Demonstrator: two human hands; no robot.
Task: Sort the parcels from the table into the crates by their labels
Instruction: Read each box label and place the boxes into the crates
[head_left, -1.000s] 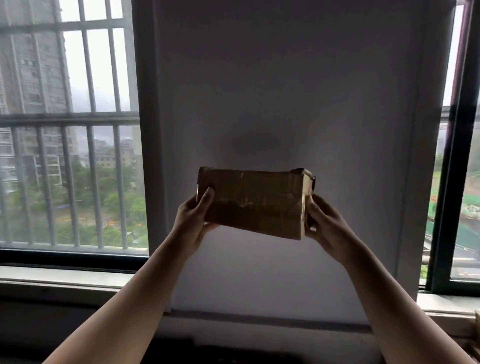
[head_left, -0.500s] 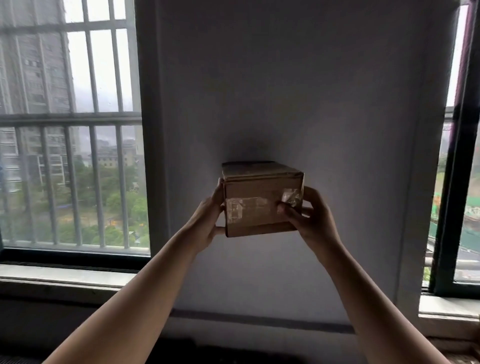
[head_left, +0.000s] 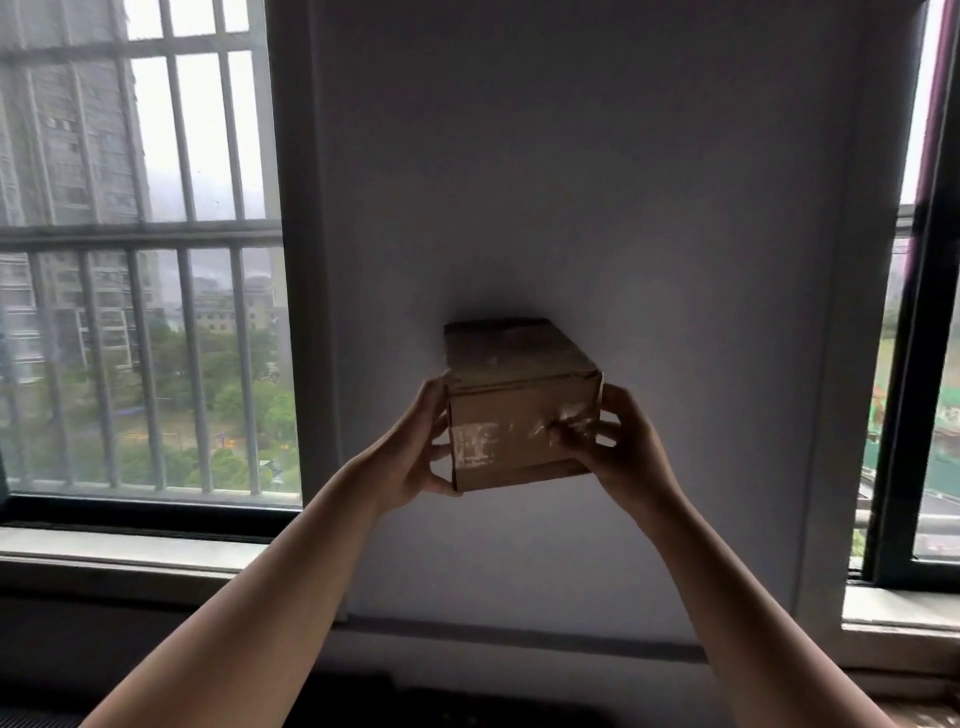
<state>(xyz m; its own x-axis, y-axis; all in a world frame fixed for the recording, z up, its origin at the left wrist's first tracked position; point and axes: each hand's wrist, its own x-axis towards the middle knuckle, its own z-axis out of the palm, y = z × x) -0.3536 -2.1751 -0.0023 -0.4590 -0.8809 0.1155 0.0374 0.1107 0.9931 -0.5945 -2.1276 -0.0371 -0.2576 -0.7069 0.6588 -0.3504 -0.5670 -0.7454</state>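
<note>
A brown cardboard parcel (head_left: 514, 400) is held up in the air in front of a grey wall, its short end facing me and its top tilted into view. That end carries worn whitish tape or label remains that I cannot read. My left hand (head_left: 423, 444) grips the parcel's left side with the thumb under its lower corner. My right hand (head_left: 610, 441) grips the right side, fingers curled onto the facing end. No table or crates are in view.
A grey wall panel (head_left: 571, 208) fills the middle. A barred window (head_left: 140, 291) lies to the left with a sill (head_left: 130, 551) below it. Another window frame (head_left: 930, 364) stands at the right edge. The bottom of the view is dark.
The parcel has been turned from its long side to its short end facing me, then tipped so its top shows. Both hands shifted their grip with it.
</note>
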